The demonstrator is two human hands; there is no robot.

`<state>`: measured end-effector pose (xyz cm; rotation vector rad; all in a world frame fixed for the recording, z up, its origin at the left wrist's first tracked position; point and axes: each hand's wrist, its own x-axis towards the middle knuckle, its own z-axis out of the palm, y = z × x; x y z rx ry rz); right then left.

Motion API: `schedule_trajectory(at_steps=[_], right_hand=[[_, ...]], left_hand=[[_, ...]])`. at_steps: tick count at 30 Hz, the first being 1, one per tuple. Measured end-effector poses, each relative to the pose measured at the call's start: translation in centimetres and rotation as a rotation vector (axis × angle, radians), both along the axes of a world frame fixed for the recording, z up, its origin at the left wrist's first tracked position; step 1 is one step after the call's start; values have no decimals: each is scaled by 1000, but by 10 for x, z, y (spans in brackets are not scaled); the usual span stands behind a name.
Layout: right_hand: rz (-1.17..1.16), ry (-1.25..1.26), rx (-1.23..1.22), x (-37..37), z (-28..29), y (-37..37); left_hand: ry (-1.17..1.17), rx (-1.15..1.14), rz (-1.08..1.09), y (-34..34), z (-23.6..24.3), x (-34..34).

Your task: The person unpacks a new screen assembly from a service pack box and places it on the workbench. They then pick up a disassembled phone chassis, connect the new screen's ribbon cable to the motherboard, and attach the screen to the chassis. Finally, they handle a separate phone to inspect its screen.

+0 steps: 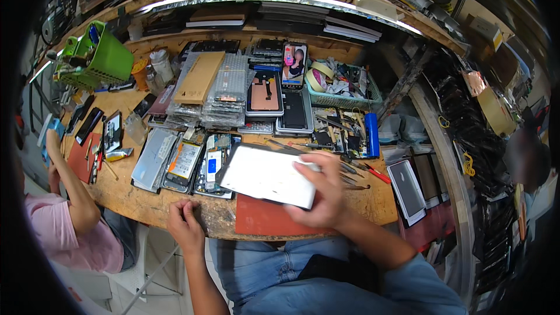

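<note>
My right hand (324,189) grips a flat rectangular phone screen panel (268,175) by its right end, thumb and fingers on opposite sides. Its face glares white, and a dark rim shows along the edges. The panel is held tilted above a red-brown mat (262,217) and partly covers an opened phone (213,163). At the bench's front edge, my left hand (186,221) is closed in a loose curl, with nothing visible in it. Beyond it lie another opened phone with a pale battery (184,160) and a grey phone back housing (154,157).
Bubble-wrapped packs (228,81) and stacked phone parts fill the bench's back. A propped-up phone (293,65) displays a picture. Right of it stand a green basket (344,104) and a blue cylinder (371,135). A co-worker in a pink shirt (61,230) sits at the left.
</note>
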<state>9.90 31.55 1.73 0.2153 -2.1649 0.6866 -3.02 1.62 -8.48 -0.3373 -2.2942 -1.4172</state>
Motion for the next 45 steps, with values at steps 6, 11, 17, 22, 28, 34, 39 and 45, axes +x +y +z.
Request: schedule_trajectory(at_steps=[6, 11, 17, 22, 28, 34, 39, 45], right_hand=[[-41, -126, 77, -98, -21, -2], [-174, -135, -261, -168, 23, 95], [-366, -444, -126, -264, -11, 258], [-171, -209, -432, -275, -66, 297], [-135, -279, -522, -271, -71, 307], [-196, -251, -493, -266, -59, 290], [-181, -265, -500, -269, -63, 290], [-232, -235, -420, -267, -61, 287]], left_hand=[[-63, 1, -17, -2, 2, 0], [57, -105, -24, -1, 7, 0], [257, -169, -103, -4, 6, -4], [178, -159, -28, 3, 15, 0], [200, 112, 66, 2, 13, 4], [101, 780, 449, -69, -40, 6], [-433, 634, 503, -82, -156, -14], [-361, 662, 312, -40, -161, -113]])
